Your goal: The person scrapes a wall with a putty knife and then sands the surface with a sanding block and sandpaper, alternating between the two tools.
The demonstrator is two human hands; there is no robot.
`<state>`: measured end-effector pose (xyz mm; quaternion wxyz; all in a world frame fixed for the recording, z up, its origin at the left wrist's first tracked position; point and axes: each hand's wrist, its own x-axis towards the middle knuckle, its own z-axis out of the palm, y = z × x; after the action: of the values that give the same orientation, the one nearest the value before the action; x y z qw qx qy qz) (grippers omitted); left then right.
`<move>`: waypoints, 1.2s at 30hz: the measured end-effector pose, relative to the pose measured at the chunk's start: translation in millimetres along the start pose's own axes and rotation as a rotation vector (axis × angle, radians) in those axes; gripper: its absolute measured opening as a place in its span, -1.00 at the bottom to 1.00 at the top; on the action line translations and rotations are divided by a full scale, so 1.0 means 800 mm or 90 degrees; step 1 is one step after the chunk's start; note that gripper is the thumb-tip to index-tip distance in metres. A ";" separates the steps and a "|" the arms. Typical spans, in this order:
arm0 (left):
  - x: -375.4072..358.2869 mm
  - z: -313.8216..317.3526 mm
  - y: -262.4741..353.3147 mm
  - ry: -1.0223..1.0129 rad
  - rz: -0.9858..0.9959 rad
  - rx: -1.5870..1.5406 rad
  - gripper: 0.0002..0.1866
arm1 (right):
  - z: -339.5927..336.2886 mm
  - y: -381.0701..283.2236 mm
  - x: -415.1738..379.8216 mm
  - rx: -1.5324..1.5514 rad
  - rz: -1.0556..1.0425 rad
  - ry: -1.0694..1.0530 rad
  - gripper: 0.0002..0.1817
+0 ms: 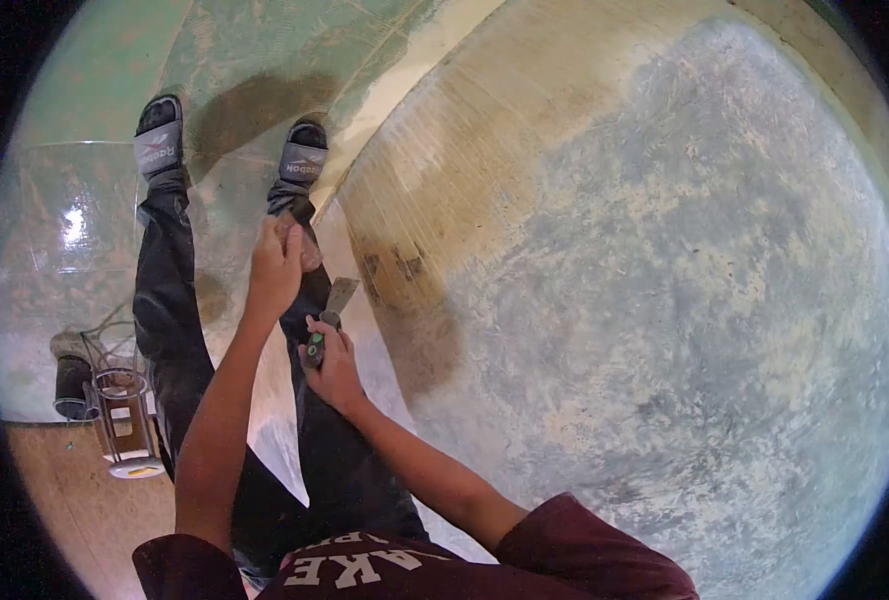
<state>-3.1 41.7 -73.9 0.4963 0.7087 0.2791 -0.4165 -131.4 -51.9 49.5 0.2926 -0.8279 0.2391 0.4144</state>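
Observation:
My right hand point(335, 370) is wrapped round the black and green handle of a putty knife point(341, 296), its flat metal blade pointing up and away from me. My left hand point(277, 268), a little farther forward and to the left, pinches a small flat brownish piece point(311, 252) whose kind I cannot make out. The two hands are close but apart, both above my right leg. The blade's tip is just below the brownish piece, and I see no contact between them. To the right of both hands spreads a large surface point(615, 320) mottled grey and cream.
A yellowish-brown band point(435, 170) with dark stains borders the mottled surface. My feet, in grey slides point(160, 148), are on the greenish, scuffed floor point(95, 200). At lower left stand a metal-legged stool point(125, 385) and a dark cylindrical container point(72, 388).

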 end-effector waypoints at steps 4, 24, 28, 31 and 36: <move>-0.016 0.042 0.045 -0.074 0.136 -0.135 -0.70 | 0.015 -0.012 0.005 -0.113 0.062 -0.026 -0.35; -0.112 0.255 0.166 -0.159 0.484 0.219 -0.39 | 0.002 0.040 0.019 -0.095 0.023 -0.024 -0.38; -0.093 0.259 0.174 -0.091 0.579 0.429 -0.37 | -0.013 0.041 0.020 -0.106 0.018 -0.031 -0.38; -0.066 0.267 0.189 -0.048 0.562 0.479 -0.36 | -0.023 0.040 0.021 -0.113 0.033 -0.039 -0.39; -0.136 0.270 0.159 -0.092 0.521 0.336 -0.35 | -0.029 0.045 0.026 -0.091 -0.022 -0.008 -0.39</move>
<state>-22.1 -203.6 46.2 0.4410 0.8308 -0.1723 -0.2924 -130.3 -96.6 33.4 0.2411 -0.8481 0.1929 0.4306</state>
